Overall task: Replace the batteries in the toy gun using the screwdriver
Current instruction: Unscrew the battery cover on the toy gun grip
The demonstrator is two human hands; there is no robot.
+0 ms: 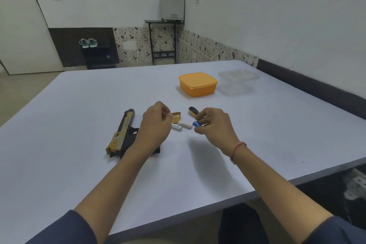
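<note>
Table (79, 124): pale, wide, and it carries everything below. Clock directions are read from the gap between the two hands, with 12 o'clock pointing away from the person.
Clear container (237, 81): see-through plastic at 2 o'clock, well apart from the hands. The table shows through its walls. It looks like two clear pieces, one behind the other, and I cannot tell whether they touch.
Orange container (198, 85): square with rounded corners at 1 o'clock, just beside the clear container. Its lid is on and its walls are opaque, so its contents are hidden.
Toy gun (122, 132): black and gold, lying flat on its side at 9 o'clock with the barrel pointing to 12 o'clock. Its grip end runs under the left wrist.
Left hand (156, 122): raised over the table just right of the toy gun. The fingers are curled in with the thumb meeting the forefinger. I cannot tell whether anything is pinched there.
Right hand (213, 122): at 3 o'clock, with the fingers clamped on the blue battery. A reddish thread circles the wrist.
Screwdriver (193, 111): a black and yellow handle on the table at 1 o'clock. Its far end is hidden behind the right fingers.
Gold cover (176, 117): a small loose panel on the table at 12 o'clock between the hands.
White batteries (185, 124): two lying on the table just beside each other, between the hands.
Blue battery (197, 124): held in the right fingers, with its end near the white batteries.
</note>
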